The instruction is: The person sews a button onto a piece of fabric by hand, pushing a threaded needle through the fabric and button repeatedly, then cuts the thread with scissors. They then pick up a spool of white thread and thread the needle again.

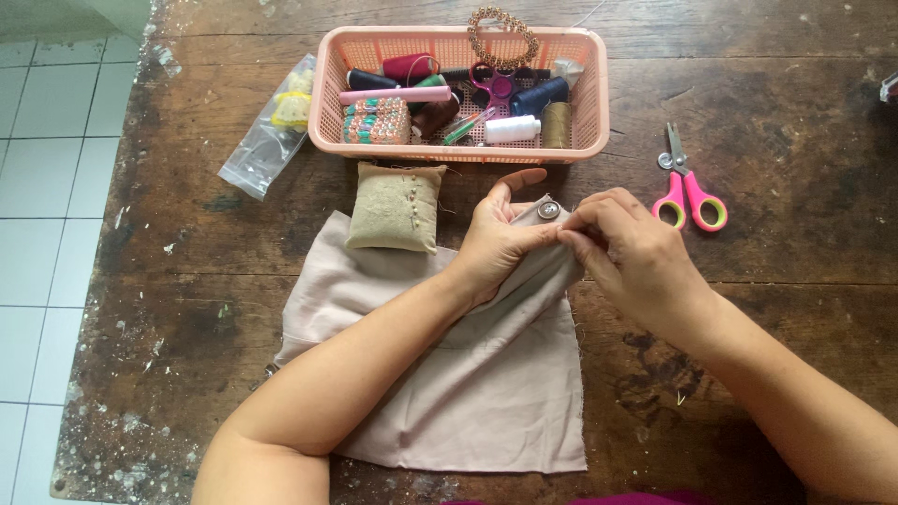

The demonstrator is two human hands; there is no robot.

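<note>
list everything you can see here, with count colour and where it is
fabric: one, pale pink-beige, table centre, top corner lifted
button: one, grey, on the lifted corner
pincushion: one, tan, on the fabric's upper left
basket: one, pink, top centre, holding thread spools
small scissors: one, magenta, inside the basket
scissors: one, pink and green handles, right of the basket
plastic bag: one, clear, left of the basket
table: one, dark worn wood
left hand: holds the fabric under the button
right hand: pinches the fabric beside the button

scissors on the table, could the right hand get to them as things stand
Probably yes: the scissors lie in the open just beyond the right hand, nothing between, but its fingers are pinching the cloth by the button.
</note>
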